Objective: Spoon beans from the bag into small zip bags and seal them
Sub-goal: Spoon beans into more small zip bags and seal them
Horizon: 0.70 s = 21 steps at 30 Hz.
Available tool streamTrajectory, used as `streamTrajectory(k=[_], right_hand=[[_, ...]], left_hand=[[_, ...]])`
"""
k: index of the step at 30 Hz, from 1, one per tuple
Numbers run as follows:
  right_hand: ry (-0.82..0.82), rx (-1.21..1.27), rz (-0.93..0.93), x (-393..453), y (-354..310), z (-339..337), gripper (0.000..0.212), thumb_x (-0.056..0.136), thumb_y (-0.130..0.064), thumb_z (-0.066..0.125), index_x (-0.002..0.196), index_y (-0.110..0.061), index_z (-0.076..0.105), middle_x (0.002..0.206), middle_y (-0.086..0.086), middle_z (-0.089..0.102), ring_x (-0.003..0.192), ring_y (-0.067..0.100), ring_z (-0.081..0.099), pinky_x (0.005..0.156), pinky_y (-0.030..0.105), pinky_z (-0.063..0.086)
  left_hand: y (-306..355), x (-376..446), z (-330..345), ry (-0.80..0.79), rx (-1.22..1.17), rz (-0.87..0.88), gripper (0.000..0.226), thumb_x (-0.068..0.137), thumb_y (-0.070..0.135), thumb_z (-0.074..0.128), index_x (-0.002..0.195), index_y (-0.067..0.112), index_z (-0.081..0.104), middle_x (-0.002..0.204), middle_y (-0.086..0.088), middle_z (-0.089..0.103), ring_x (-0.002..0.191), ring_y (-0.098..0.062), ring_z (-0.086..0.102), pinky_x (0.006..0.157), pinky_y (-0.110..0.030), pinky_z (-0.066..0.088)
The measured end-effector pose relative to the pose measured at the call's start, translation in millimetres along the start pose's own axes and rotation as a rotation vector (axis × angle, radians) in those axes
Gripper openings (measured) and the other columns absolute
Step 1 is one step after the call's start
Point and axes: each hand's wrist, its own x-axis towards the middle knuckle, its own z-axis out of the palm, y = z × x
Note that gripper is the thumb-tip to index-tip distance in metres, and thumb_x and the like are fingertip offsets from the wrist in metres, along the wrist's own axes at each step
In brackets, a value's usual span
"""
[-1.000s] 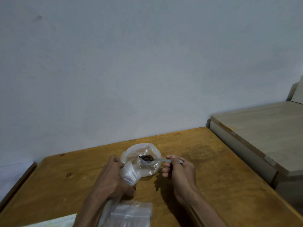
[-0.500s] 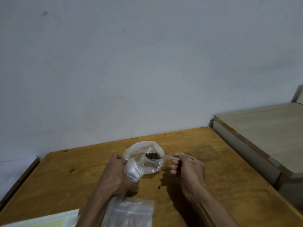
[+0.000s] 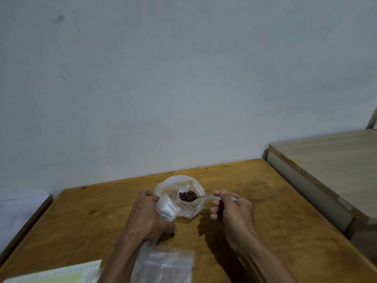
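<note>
A clear plastic bag (image 3: 194,209) stands open on the wooden table (image 3: 85,225). My left hand (image 3: 145,216) grips a small zip bag (image 3: 168,208) against the clear bag's left side. My right hand (image 3: 231,209) pinches the handle of a clear plastic spoon (image 3: 206,197). Its bowl holds dark brown beans (image 3: 188,196) over the open bag. A single dark bean (image 3: 200,234) lies on the table near the bag.
A stack of flat zip bags (image 3: 169,266) lies at the table's near edge, with a pale yellow sheet (image 3: 61,272) to its left. A lighter wooden surface (image 3: 330,164) stands to the right, lower than the wall behind.
The spoon's bowl now shows a fuller heap of beans above the bag. A bean has dropped onto the table. Both hands stay in much the same place.
</note>
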Motion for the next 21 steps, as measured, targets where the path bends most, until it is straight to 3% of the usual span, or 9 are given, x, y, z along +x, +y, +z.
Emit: streamTrajectory(k=[12,17,21], right_hand=[[-0.020,-0.097,-0.041,4.7,5.7,-7.7,0.022,0.102,-0.016,0.051,0.099,-0.005,0.070,0.071,0.010,0.064,0.055,0.016,0.059,0.051,0.030,0.052],[-0.004,-0.084,-0.062,2.3,-3.0,-17.2,0.022,0.102,-0.015,0.051,0.099,-0.005,0.070,0.072,0.011,0.064,0.056,0.016,0.059,0.052,0.031,0.052],[0.023,-0.068,-0.093,3.5,-10.0,-28.7,0.021,0.102,-0.014,0.052,0.100,-0.004,0.070,0.071,0.011,0.063,0.055,0.016,0.059,0.051,0.031,0.051]], left_hand=[[2.2,3.2,-0.9,0.017,0.001,-0.021,0.110,0.045,0.039,0.098,0.138,0.008,0.050,0.119,0.008,0.036,0.104,-0.010,0.042,0.079,-0.022,0.039],[6.2,12.3,2.3,0.046,-0.015,-0.061,0.090,0.049,0.034,0.097,0.124,0.008,0.056,0.116,0.004,0.041,0.101,-0.013,0.046,0.077,-0.025,0.042],[8.9,30.3,-0.3,0.078,0.004,-0.100,0.088,0.048,0.044,0.098,0.118,0.007,0.059,0.114,0.000,0.044,0.100,-0.014,0.044,0.078,-0.027,0.043]])
